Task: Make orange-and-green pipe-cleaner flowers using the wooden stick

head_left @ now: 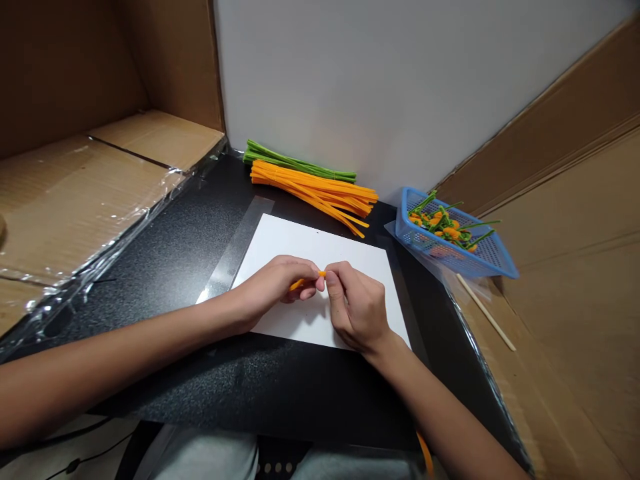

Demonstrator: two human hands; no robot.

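Observation:
Over a white sheet [280, 233], my left hand [280, 283] and my right hand [357, 303] meet fingertip to fingertip. Between them runs a short bit of orange pipe cleaner [323, 274], pinched by both hands. More orange shows under the left fingers; the rest of the piece is hidden by my hands. Behind the sheet lies a bundle of orange pipe cleaners [313, 187], with a bundle of green pipe cleaners [295, 160] along the wall behind it.
A blue basket [415, 237] at the right holds several orange and green pipe cleaner pieces. Beside it lies a thin wooden stick [485, 312]. The black table [170, 227] borders cardboard on both sides. An orange strip [425, 453] hangs near the front edge.

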